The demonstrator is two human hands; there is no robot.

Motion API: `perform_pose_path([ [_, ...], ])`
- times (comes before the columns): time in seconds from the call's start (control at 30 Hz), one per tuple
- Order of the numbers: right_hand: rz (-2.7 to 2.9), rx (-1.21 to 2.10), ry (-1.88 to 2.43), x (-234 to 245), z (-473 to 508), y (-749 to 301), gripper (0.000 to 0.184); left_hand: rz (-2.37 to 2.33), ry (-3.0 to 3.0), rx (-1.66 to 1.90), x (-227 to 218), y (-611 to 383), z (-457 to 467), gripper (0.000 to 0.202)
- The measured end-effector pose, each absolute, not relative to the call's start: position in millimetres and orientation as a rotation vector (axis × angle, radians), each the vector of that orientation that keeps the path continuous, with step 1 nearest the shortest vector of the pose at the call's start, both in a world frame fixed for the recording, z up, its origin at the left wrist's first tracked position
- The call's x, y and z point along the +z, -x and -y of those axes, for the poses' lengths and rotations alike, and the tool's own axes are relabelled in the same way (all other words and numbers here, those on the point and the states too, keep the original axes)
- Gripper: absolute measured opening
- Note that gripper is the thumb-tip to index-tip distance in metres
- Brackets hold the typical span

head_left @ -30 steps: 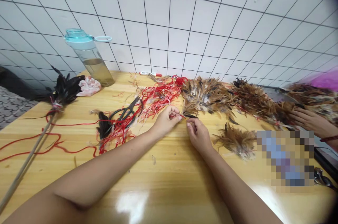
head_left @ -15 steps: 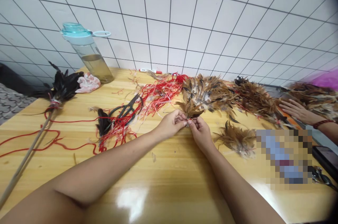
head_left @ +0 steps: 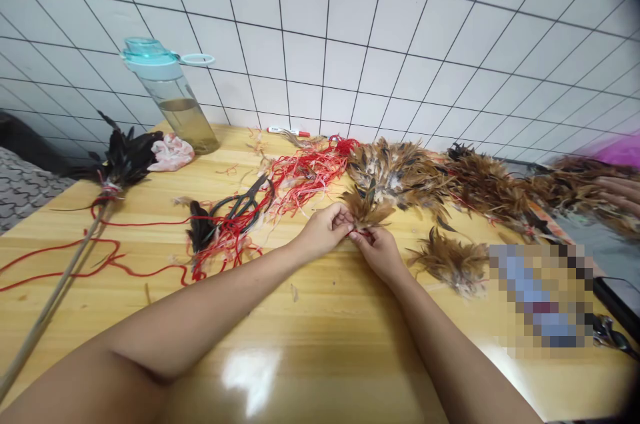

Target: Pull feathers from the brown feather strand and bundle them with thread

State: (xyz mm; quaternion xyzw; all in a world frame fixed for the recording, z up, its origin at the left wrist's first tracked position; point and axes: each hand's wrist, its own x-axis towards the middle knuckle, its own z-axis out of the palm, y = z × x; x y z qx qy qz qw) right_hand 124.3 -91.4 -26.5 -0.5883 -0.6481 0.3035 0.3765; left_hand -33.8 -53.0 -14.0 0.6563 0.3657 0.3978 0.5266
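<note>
A small bunch of brown feathers (head_left: 369, 205) fans upward between my two hands, its lower ends pinched by the fingertips. My left hand (head_left: 327, 231) is closed on it from the left, fingers curled. From the right, my right hand (head_left: 379, 247) pinches the base with thumb and fingers. A bit of red shows at the fingertips, too small to tell what it is. Just behind lies a large pile of brown feathers (head_left: 400, 171). Another loose feather bunch (head_left: 450, 261) rests to the right of my right hand.
Red strings (head_left: 310, 174), black scissors (head_left: 243, 207) and a black feather tuft (head_left: 199, 227) lie left of my hands. Farther left are a stick with black feathers (head_left: 131, 154) and a water bottle (head_left: 183, 114). Another person's hand (head_left: 623, 194) is over feathers at the right edge.
The feather bunch in my hands now fans out more to the right, and my fingers have shifted slightly at its base. The other person's hand has moved right. The view has shifted slightly.
</note>
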Motion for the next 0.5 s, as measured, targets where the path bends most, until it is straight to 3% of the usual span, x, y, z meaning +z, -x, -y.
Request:
perform_pose_path([
  [0.5,1.943,0.351,1.688,-26.8,99.3,-118.5,0.018,-0.934,-1.639,0.825,-14.0,34.6,50.0,0.029],
])
